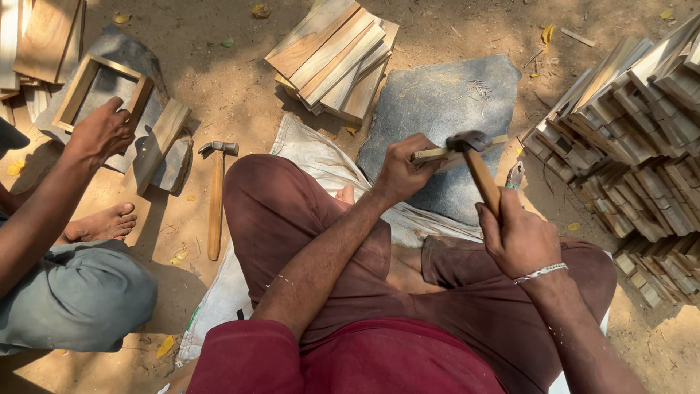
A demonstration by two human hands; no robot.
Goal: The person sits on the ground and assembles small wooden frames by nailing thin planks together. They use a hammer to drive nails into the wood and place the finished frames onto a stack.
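Now I see my left hand (399, 174) gripping a thin wooden strip (437, 154) over flat grey stone (437, 102), my right hand (519, 237) clutching a wooden-handled hammer (477, 164).

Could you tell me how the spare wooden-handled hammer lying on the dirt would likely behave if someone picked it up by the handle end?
The wooden-handled claw hammer would probably feel head-heavy, since its metal head sits at the far end of a long handle. It looks rigid, so it should not flex. Lying flat on the sandy ground, with its claw head crosswise, it seems unlikely to roll if nudged.
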